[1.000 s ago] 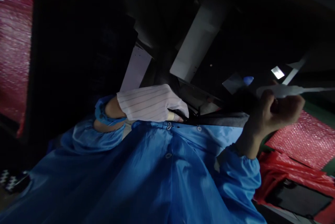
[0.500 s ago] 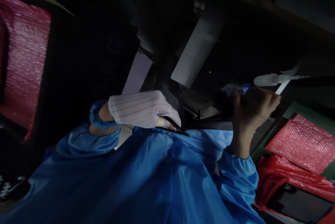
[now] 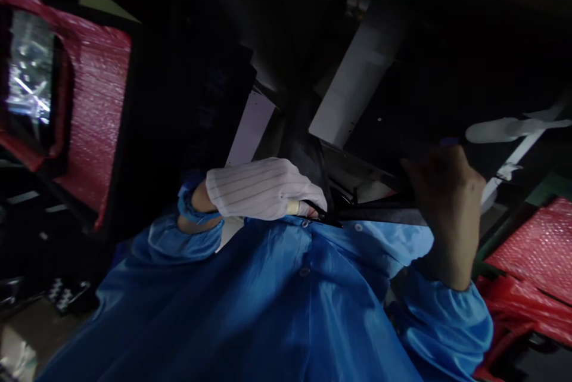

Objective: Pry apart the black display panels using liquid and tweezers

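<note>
My left hand wears a white striped glove with its fingertips bare. Its fingers are closed on a thin black pointed thing, whose kind I cannot make out, just in front of my blue coat. My right hand is bare and curled, held over a large dark surface. Whatever its fingers grip is hidden in shadow. A small blue thing shows just beyond its knuckles. Farther right lies a pale, rounded, elongated thing with a narrow end.
Pink bubble wrap surrounds a shiny panel on the left. More red bubble wrap lies at right. A light grey strip slants across the middle, with a pale lilac plate left of it. The scene is dim.
The view has shifted, so most things sit farther right. My right hand has turned a little and covers more of the blue thing. My left hand keeps its grip.
</note>
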`<act>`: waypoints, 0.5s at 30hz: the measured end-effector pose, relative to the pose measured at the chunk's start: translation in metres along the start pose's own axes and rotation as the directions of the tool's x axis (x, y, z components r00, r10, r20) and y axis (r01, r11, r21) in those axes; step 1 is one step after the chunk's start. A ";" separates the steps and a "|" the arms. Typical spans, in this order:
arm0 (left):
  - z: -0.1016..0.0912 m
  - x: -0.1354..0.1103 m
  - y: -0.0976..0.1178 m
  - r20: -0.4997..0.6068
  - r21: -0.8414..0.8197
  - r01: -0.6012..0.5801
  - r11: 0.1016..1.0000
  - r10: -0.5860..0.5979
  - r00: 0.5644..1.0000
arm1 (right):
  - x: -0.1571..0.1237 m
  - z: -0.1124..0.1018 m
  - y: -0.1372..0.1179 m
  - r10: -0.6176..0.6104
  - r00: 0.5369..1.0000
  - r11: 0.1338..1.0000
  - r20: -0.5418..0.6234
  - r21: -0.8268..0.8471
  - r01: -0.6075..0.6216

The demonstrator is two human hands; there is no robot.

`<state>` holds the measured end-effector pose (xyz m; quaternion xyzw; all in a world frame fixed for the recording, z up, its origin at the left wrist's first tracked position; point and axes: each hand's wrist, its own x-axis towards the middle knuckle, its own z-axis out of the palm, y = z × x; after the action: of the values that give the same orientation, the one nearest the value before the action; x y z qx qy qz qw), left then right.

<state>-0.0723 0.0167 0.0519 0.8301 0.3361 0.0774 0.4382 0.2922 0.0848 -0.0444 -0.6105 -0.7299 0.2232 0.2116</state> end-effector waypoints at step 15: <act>-0.004 0.002 0.007 0.082 -0.064 0.084 0.994 -0.079 0.994 | -0.110 0.024 -0.093 -0.202 0.979 0.749 0.021 0.647 0.141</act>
<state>-0.0692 0.0177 0.0595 0.8028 0.3493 0.0378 0.4818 0.2221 -0.0398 -0.0132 -0.4208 -0.6710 0.4660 0.3943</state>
